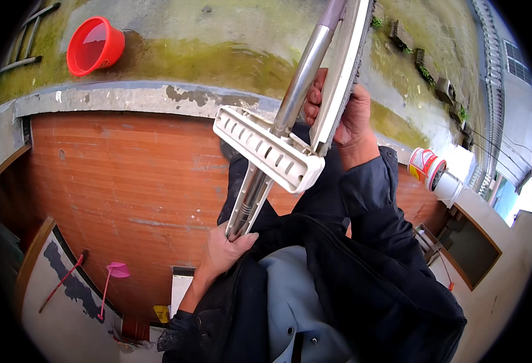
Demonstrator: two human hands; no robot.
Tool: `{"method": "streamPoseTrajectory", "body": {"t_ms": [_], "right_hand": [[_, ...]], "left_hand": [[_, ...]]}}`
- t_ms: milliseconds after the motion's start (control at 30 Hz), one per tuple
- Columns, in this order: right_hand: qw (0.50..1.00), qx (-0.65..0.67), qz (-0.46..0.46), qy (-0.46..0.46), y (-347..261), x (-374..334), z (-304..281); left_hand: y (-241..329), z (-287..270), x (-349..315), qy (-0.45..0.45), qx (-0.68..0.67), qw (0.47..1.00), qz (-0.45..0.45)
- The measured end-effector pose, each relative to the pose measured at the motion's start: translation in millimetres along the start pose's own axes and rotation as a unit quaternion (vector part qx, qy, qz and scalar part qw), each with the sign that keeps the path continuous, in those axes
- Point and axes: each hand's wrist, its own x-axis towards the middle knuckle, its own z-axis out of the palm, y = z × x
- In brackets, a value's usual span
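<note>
A flat squeeze mop runs across my front, its silvery pole (302,78) slanting up toward the top edge. My left hand (222,253) is closed round the lower end, where a slotted white plastic grip (248,202) lies along the pole. Midway sits a white slotted wringer frame (266,148), with the pole passing through it. My right hand (353,118) grips the long white mop head (336,78), fingers on one side and thumb on the other. Grey pad material shows along the head's right edge. The top end of the mop is cut off by the view.
Beyond a low concrete ledge (145,100), a red basin (95,46) of water stands on wet, mossy ground. To the right are a red-and-white bucket (424,166) and a row of blocks (424,63). A pink long-handled tool (117,270) is at lower left, near the reddish tiled floor (127,181).
</note>
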Motion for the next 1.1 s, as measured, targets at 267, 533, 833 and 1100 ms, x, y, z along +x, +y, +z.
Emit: {"method": "streamPoseTrajectory", "body": {"t_ms": [267,533,833,1100], "right_hand": [[0.988,0.022,-0.071,0.132,-27,48,-54],[0.971,0.073,-0.153,0.170,4,32,-75],[0.974,0.105,-0.129,0.154,7,39,-54],[0.963,0.066,-0.151,0.212,20,35,-38]], "left_hand": [[75,-11,27,-0.128,-0.091,0.987,-0.033],[82,-18,15,-0.227,-0.088,0.970,0.000],[73,-6,8,-0.257,-0.287,0.922,-0.029],[65,-9,4,-0.240,-0.282,0.929,-0.011]]}}
